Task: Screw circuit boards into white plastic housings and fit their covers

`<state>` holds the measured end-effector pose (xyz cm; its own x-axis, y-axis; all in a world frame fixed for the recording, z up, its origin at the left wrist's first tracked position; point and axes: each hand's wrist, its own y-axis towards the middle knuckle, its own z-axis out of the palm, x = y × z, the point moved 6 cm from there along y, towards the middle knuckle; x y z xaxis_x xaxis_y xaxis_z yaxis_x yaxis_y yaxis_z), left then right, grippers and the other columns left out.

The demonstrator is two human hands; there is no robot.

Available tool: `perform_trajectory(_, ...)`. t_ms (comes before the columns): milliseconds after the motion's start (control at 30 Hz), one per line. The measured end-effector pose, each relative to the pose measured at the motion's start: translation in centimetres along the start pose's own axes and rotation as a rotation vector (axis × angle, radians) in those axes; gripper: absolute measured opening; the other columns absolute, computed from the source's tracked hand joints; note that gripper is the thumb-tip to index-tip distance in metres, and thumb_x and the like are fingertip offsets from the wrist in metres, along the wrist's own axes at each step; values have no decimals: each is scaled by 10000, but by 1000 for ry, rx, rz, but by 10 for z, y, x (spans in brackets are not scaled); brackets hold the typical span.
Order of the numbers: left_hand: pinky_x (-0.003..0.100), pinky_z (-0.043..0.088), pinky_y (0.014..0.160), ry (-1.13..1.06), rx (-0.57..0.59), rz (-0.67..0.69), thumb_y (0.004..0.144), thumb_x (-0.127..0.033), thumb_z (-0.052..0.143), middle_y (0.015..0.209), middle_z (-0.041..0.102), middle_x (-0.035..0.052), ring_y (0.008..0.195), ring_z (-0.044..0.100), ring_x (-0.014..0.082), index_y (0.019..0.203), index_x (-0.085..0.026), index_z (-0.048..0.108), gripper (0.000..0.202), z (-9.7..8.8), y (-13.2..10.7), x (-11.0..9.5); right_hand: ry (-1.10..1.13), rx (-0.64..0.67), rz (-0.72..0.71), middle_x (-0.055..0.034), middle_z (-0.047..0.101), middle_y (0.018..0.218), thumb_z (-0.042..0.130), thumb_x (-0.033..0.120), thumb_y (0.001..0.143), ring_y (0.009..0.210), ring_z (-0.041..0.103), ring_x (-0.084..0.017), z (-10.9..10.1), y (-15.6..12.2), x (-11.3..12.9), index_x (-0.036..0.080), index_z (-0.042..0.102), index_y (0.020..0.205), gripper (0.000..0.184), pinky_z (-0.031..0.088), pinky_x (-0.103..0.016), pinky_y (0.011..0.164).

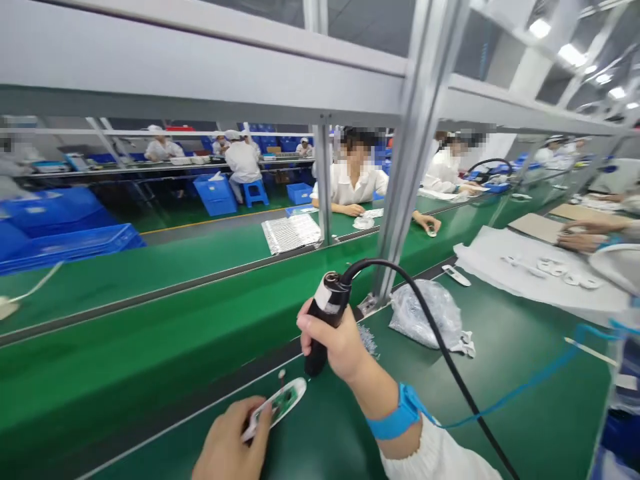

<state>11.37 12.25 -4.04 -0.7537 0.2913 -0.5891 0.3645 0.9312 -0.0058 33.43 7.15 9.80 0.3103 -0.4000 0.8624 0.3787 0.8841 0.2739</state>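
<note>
My right hand is wrapped round a black electric screwdriver, whose cord arches from its top and runs down to the right. The lower end of the screwdriver points at the bench, near a long white plastic housing but apart from it. My left hand grips the near end of that housing between thumb and fingers. Inside it lies a green circuit board, with a small round white part standing up on a thin dark wire. Behind my right hand is a heap of small screws.
A clear plastic bag of parts lies right of the screws. Farther right are a white housing and a white sheet with parts. Metal posts stand ahead; a blue wrist-strap cord crosses the bench. Co-workers sit opposite.
</note>
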Motion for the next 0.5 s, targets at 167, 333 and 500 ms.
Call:
perform_trajectory(167,433,491,833,100,-46,317,1030,-421,444,1054,705,69,959,631,279,1104,-257,713,323,-5,-20,-41,-77,118,-13,14,596,561,797,381,831,487,544,-134,24,-18,-2,177,671,810,241,452,-257,517)
perform_trajectory(333,417,461,822,42,56,409,983,-387,618,1085,649,66,995,588,272,1184,-238,665,254,5,-27,-48,-106,124,-31,16,615,607,785,354,852,506,567,-145,26,-24,-5,196,673,883,196,459,-263,512)
perform_trajectory(500,424,451,854,-82,102,368,948,-304,674,1028,612,54,974,554,255,1130,-215,665,203,10,-25,-49,-162,134,2,13,611,612,775,365,858,513,567,-147,27,-26,-17,199,670,892,199,456,-265,514)
